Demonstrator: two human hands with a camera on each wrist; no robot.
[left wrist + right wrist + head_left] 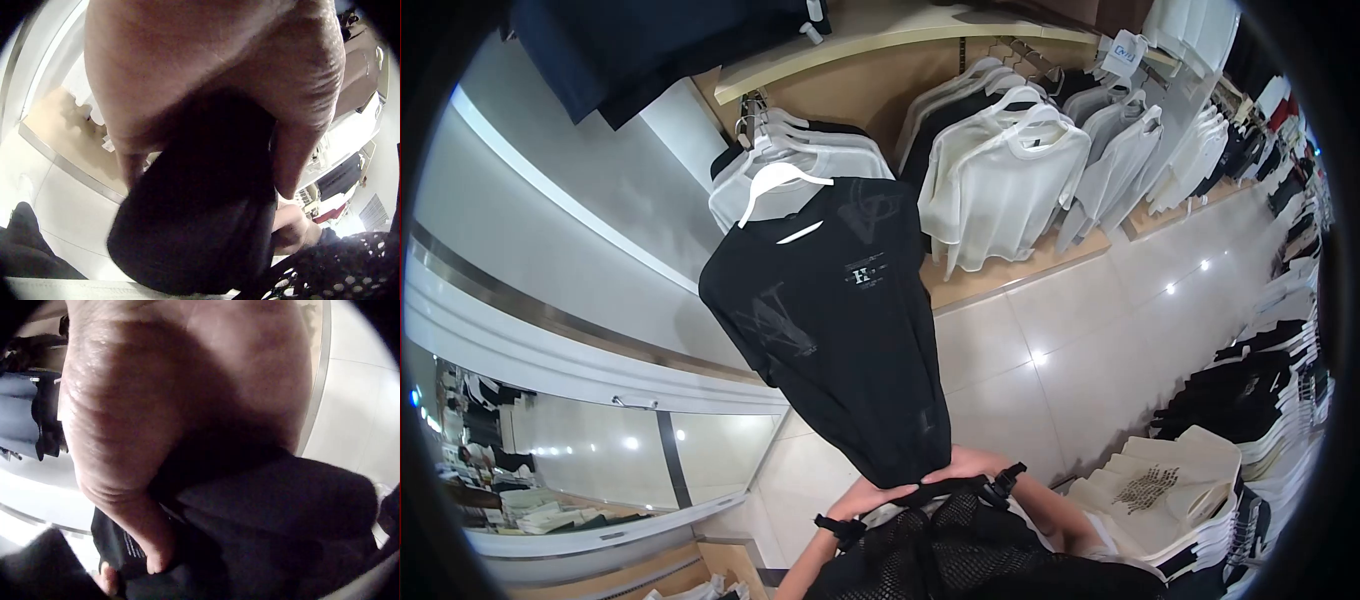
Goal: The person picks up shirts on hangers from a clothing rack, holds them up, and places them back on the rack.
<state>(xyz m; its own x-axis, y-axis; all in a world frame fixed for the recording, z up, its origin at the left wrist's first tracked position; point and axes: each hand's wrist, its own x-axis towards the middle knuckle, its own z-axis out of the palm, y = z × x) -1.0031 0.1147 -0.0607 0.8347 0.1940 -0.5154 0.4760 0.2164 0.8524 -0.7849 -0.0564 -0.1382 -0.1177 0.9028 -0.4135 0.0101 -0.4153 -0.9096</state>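
Observation:
A black T-shirt point(840, 310) with grey print on the shoulders and a white chest logo stretches toward me. Its neck end is on a white hanger point(775, 180) in front of the wall rack. My left hand point(872, 497) grips the bottom hem, and beside it my right hand point(972, 464) holds the same hem, thumbs on top. In the left wrist view, folded black cloth point(200, 206) comes out from under the left palm. The right wrist view has the right thumb point(156, 547) pressing on the fabric; the other fingers are mostly hidden.
White T-shirts point(1000, 180) and grey ones hang on the wall rack behind. A mirror point(590, 460) stands at left. To the right, cream T-shirts point(1165, 490) and black ones hang in a row, close to my right arm. Tiled floor point(1040, 350) lies between.

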